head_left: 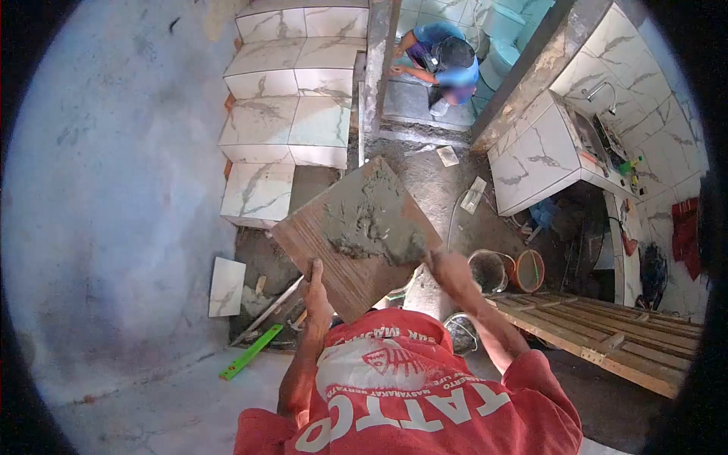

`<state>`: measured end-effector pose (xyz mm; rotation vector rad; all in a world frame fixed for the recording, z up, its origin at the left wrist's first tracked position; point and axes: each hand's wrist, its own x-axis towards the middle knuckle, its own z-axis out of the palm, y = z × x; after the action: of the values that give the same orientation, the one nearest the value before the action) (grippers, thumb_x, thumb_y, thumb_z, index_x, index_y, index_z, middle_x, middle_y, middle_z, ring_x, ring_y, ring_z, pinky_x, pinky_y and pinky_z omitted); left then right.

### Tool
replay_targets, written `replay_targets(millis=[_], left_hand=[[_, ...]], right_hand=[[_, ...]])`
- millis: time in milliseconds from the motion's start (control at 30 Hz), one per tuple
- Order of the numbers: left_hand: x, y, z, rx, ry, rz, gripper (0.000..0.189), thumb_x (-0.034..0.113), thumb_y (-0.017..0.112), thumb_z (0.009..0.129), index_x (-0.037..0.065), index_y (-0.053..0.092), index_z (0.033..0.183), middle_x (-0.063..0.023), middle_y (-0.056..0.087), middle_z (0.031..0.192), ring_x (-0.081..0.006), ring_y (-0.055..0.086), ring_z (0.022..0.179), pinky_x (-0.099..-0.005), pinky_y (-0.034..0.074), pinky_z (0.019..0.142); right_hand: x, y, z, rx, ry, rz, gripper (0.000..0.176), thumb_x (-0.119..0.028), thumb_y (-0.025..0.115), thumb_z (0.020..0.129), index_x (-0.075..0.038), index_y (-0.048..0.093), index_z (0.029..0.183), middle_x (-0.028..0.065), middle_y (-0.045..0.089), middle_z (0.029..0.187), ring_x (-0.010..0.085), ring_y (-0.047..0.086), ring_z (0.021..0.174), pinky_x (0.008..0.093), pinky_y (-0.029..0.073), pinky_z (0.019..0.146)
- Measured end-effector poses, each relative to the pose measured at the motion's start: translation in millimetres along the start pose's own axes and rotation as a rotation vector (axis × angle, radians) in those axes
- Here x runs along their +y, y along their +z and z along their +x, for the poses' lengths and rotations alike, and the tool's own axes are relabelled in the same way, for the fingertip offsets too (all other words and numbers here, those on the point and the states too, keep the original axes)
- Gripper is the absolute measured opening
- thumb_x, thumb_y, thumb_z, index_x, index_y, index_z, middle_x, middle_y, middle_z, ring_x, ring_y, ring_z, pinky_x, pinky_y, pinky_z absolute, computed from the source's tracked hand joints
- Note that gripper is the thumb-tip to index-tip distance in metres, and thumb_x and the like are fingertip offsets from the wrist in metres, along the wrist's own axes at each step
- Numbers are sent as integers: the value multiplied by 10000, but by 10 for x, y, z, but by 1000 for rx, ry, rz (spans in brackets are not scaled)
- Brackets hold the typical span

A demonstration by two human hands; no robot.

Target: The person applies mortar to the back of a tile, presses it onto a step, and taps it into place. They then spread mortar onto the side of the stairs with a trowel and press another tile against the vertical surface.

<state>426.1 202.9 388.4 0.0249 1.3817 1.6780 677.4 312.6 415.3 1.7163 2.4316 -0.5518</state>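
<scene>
A square tile (303, 235) is tilted in front of my chest, its brown ridged back facing up. Wet grey mortar (371, 216) covers much of its upper and right part. My left hand (318, 292) grips the lower left edge, thumb on top. At the right corner, against the mortar's edge, my right hand (453, 274) is closed; whether it holds the tile or a tool is hidden. Beyond the tile rise marbled tiled stairs (262, 117), with a bare grey patch (313, 182) beside the lowest tiled tread.
A co-worker (444, 57) crouches in the bathroom doorway. A loose tile (227, 287) and a green spirit level (251, 352) lie at left. Buckets (528, 271) and a wooden slatted frame (599, 330) stand right, below a tiled counter (535, 155).
</scene>
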Motion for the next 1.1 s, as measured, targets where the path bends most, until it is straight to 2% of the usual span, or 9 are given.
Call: replay_targets(millis=[33, 100, 167, 267, 333, 367, 500, 933, 1100], left_hand=[[-6, -37, 29, -4, -1, 11, 489, 326, 611, 800, -74, 513, 1063, -126, 555, 1021, -211, 538, 888, -334, 432, 779], [-63, -121, 90, -71, 16, -8, 465, 302, 590, 811, -15, 499, 1139, -98, 526, 1114, -208, 518, 966, -350, 426, 818], [-94, -97, 116, -28, 28, 40, 496, 315, 600, 806, -51, 501, 1126, -113, 540, 1083, -209, 527, 936, -341, 426, 806], [-79, -4, -3, 73, 106, 97, 523, 321, 607, 805, -87, 505, 1116, -126, 553, 1056, -206, 534, 903, -328, 426, 790], [-33, 79, -40, 112, 125, 94, 485, 298, 599, 816, -87, 520, 1099, -127, 556, 1056, -198, 533, 888, -318, 428, 782], [-40, 59, -22, 115, 126, 98, 485, 298, 599, 816, -87, 520, 1099, -127, 556, 1056, -198, 533, 888, -318, 428, 782], [-80, 16, 21, 117, 82, 73, 479, 296, 610, 805, -81, 525, 1088, -124, 565, 1036, -197, 539, 870, -313, 433, 774], [107, -36, -127, 81, 137, -53, 444, 289, 587, 818, -47, 516, 1100, -99, 553, 1045, -199, 524, 906, -328, 422, 791], [88, -162, -61, 83, 136, 81, 472, 297, 590, 815, -49, 506, 1125, -94, 545, 1065, -196, 512, 930, -321, 402, 820]], right_hand=[[108, -1, 73, -18, 112, -72, 422, -403, 396, 882, -43, 612, 841, 214, 592, 737, 404, 574, 693, 461, 461, 618], [384, -83, 170, 196, 88, -53, 409, -404, 373, 880, -71, 606, 834, 196, 594, 706, 386, 581, 673, 465, 460, 598], [539, -161, 180, 221, 65, -56, 395, -399, 380, 880, -76, 598, 814, 194, 592, 689, 380, 582, 665, 463, 457, 573], [120, -277, -91, 263, 68, -92, 379, -390, 390, 878, -69, 579, 807, 192, 589, 666, 373, 584, 648, 456, 459, 554], [-341, -283, -269, 96, 66, -118, 349, -372, 397, 876, -63, 546, 811, 180, 604, 722, 342, 600, 623, 456, 467, 534], [-423, -125, -308, 115, -82, -46, 334, -355, 396, 881, -57, 535, 822, 183, 607, 759, 339, 602, 613, 455, 466, 523], [-695, 19, -328, 212, -26, 21, 344, -331, 417, 879, -41, 540, 741, 180, 590, 612, 361, 590, 572, 456, 464, 521], [476, -69, 62, 318, 199, -35, 410, -387, 421, 859, -43, 566, 690, 203, 593, 686, 387, 582, 642, 482, 452, 575], [191, -368, 225, 202, -72, 74, 364, -374, 417, 859, -64, 567, 738, 181, 596, 698, 393, 575, 660, 471, 452, 582]])
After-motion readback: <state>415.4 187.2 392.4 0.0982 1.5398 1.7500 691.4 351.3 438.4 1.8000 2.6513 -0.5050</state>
